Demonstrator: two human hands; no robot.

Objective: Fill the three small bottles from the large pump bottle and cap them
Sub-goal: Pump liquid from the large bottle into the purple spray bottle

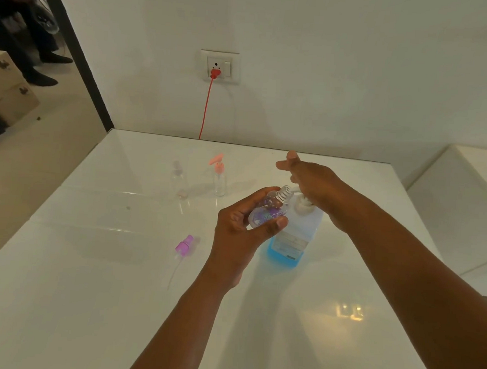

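My left hand (244, 227) grips a small clear bottle with purple print (266, 212), tilted so that its open threaded neck sits under the spout of the large pump bottle (296, 236). That bottle is clear with blue liquid low inside. My right hand (311, 182) rests palm-down on its white pump head, fingers stretched out. A purple spray cap with a dip tube (184, 245) lies on the table to the left. Further back stand a small bottle with a pink pump cap (219, 177) and a small clear bottle with a pale cap (179, 179).
The glossy white table (115, 305) ends at a white wall bearing a socket with a red plug and cable (211, 91). A white ledge (463, 203) sits to the right. At the far left, a person's legs and wooden boxes (6, 84) are on the floor.
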